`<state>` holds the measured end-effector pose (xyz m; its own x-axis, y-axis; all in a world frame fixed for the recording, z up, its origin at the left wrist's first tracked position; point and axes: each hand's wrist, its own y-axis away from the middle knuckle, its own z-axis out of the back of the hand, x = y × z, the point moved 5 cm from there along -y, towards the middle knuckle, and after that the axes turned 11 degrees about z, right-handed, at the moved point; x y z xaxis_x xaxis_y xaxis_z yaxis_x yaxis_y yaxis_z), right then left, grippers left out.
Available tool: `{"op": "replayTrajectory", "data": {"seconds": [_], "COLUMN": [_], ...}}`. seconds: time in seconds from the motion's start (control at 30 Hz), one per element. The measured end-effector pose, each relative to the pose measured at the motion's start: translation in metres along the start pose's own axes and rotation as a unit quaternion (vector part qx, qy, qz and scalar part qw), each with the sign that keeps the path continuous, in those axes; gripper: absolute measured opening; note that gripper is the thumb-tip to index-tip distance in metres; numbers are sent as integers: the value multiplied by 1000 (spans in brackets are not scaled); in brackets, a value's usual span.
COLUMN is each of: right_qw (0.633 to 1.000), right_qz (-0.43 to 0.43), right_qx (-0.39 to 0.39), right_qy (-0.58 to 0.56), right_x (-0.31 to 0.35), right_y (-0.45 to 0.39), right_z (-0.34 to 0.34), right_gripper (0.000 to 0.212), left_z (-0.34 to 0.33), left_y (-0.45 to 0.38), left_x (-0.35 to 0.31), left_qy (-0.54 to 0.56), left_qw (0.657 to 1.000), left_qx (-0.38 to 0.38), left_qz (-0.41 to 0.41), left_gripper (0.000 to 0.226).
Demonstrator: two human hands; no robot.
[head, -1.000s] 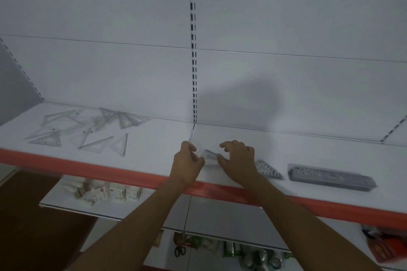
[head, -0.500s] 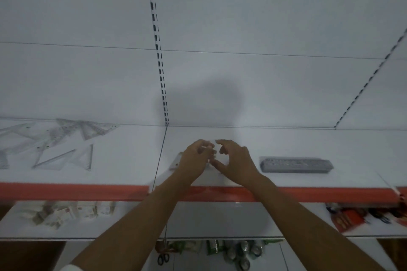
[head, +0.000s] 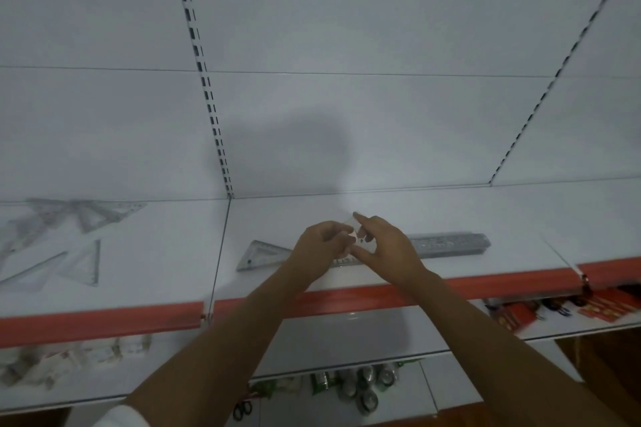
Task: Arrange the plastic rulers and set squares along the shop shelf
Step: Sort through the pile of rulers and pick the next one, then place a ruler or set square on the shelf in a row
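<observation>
Left hand: the left hand point(head: 321, 246) is raised over the white shelf point(head: 347, 210), fingers curled, pinching the left edge of a small clear set square point(head: 357, 236).
Right hand: the right hand point(head: 385, 250) pinches the same piece from the right, forefinger stretched up along its top corner.
Held set square: transparent and mostly covered by both hands; only a pale corner and a dark hole show between the fingers, so its outline is hard to make out.
Flat set square: a clear set square point(head: 260, 255) lies on the shelf just left of the hands, its right end hidden behind the left hand.
Ruler pack: a long bundle of rulers point(head: 451, 243) lies on the shelf to the right; its left end is hidden behind the right hand. A strip with markings below the hands may belong to either piece; I cannot tell.
Loose pile: a scatter of set squares point(head: 69, 229) sits on the next shelf bay to the left, cut off by the frame edge and blurred.
Lower shelves: small boxes point(head: 69, 357), cans point(head: 364, 385) and red packets point(head: 520, 317) show below the red shelf edge point(head: 347, 300), too blurred to identify further.
</observation>
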<state>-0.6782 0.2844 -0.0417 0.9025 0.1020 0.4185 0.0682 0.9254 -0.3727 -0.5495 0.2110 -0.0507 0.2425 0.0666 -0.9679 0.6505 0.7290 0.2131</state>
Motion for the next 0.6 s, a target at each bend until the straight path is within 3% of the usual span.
{"op": "replayTrajectory", "data": {"seconds": [0.13,0.33,0.43,0.5,0.6], "right_qw": [1000,1000,1000,999,995], "right_qz": [-15,-3,13,21,27], "right_qx": [12,17,12,27,66], "right_qy": [-10,3,18,39,64], "right_x": [-1,4,0,-6,-13], "right_y": [-3,-9,-12,-12,-10], "right_z": [-1,-9,-7,-3,0], "right_gripper": [77,52,52,52,52], "left_z": [3,13,24,35,38], "left_y": [-3,-4,-2,2,3], "left_x": [4,12,10,7,9], "left_qy": [-39,9,-112,-218,-364], "left_qw": [999,998,988,955,904], "left_qx": [-13,-26,-107,-199,-212], "left_qz": [15,53,18,-38,-69], "left_gripper": [22,18,16,16,21]}}
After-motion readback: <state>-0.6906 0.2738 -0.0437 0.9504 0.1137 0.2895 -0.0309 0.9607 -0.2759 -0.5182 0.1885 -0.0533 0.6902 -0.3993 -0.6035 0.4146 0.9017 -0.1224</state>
